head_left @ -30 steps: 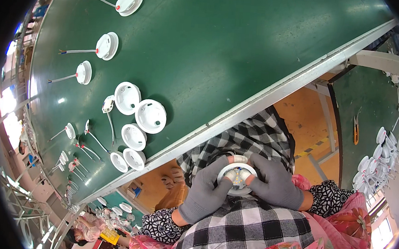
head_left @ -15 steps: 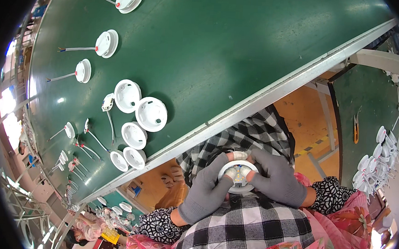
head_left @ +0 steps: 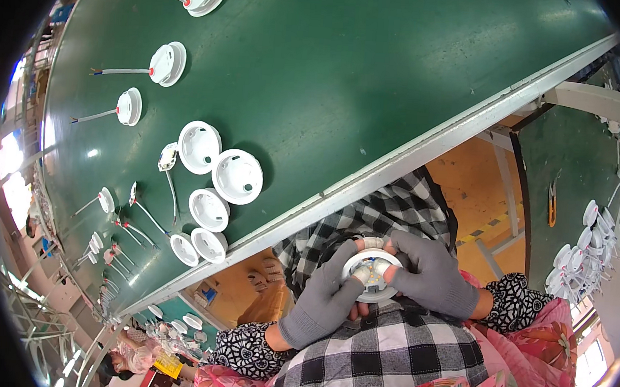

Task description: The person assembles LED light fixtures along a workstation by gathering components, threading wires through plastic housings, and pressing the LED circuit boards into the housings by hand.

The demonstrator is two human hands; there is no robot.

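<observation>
Over my lap, both hands hold one round white lamp housing [head_left: 374, 295] with a board of small yellowish LEDs inside it. My left hand [head_left: 326, 294], in a grey fingerless-tipped glove, grips the rim from the left, its thumb pressed on the board. From the right, my right hand [head_left: 429, 277], gloved alike, grips the same housing with its thumb also on the board. White tape wraps several fingertips. Parts of the board are hidden under the thumbs.
Several empty white housings [head_left: 236, 176] stand on the green table [head_left: 345, 75] near its metal edge [head_left: 397, 160]. Finished-looking lamps with cables [head_left: 167, 64] lie farther left. At right, an orange-handled cutter [head_left: 552, 205] and a heap of white lamps [head_left: 582, 253] lie on another green surface.
The housing has tilted slightly in my hands, and my thumbs have shifted a little inward and down on the board. Both hands keep their grip.
</observation>
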